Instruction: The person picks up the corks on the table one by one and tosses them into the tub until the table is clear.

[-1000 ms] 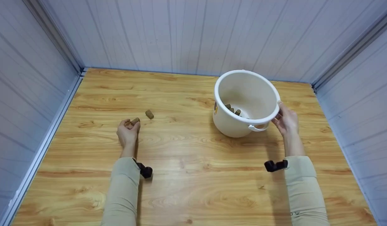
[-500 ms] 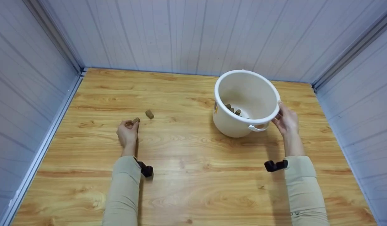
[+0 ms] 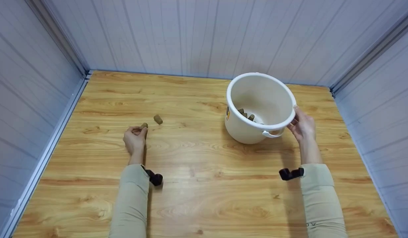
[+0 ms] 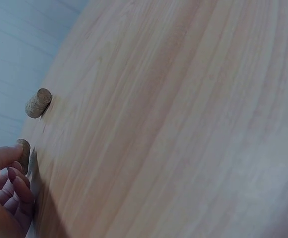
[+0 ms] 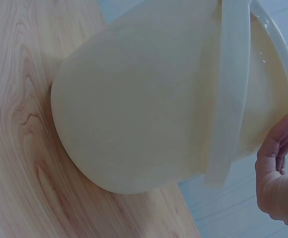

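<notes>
Between thumb and fingers my left hand [image 3: 135, 141] pinches a brown cork [image 3: 143, 126], low over the table at the left. In the left wrist view that cork [image 4: 24, 153] is partly covered by the fingers. A second cork [image 3: 158, 119] lies on its side just beyond. On the right stands a white bucket [image 3: 247, 134], its carrying handle hanging against the near side. Its rim is gripped on the right by my right hand [image 3: 304, 126]. Several corks [image 3: 245, 115] lie at the bottom of the bucket, partly hidden by its wall.
A wood-grain table [image 3: 197, 185] spreads under everything. Pale panel walls [image 3: 164, 36] close it in at the back, left and right. A small black camera [image 3: 156, 179] sits on the left wrist, and another camera [image 3: 286, 174] on the right.
My left hand has shifted very slightly, and the cork it pinches shows less beyond the fingers. The right hand and the bucket stay in place.
</notes>
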A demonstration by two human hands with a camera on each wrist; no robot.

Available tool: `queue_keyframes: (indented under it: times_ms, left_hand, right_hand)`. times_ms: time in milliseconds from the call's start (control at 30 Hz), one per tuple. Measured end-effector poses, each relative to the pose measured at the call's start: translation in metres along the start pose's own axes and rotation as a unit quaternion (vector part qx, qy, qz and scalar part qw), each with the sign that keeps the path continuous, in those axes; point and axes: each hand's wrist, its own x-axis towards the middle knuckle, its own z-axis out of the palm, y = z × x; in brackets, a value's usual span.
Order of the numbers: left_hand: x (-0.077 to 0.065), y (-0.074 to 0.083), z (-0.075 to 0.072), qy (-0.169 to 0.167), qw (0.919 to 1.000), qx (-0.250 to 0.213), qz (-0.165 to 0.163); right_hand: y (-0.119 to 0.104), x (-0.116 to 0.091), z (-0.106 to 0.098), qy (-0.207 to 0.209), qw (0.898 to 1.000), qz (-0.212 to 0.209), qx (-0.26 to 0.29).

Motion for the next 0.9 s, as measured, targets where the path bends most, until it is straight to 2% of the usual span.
queue_keyframes:
  times_ms: [367, 567, 900]
  left_hand:
    - [-0.01, 0.004, -0.001, 0.003, 0.9974, -0.072, -0.007]
    - [-0.015, 0.013, -0.003, 0.0, 0.9932, -0.116, 0.01]
    - [-0.028, 0.03, 0.0, 0.004, 0.9866, -0.157, 0.045]
  right_hand:
    - [0.002, 0.0, 0.0, 0.0, 1.0, 0.0, -0.005]
    - [0.002, 0.001, 0.001, 0.001, 1.0, 0.001, -0.006]
    - [0.003, 0.002, 0.002, -0.006, 1.0, -0.003, 0.002]
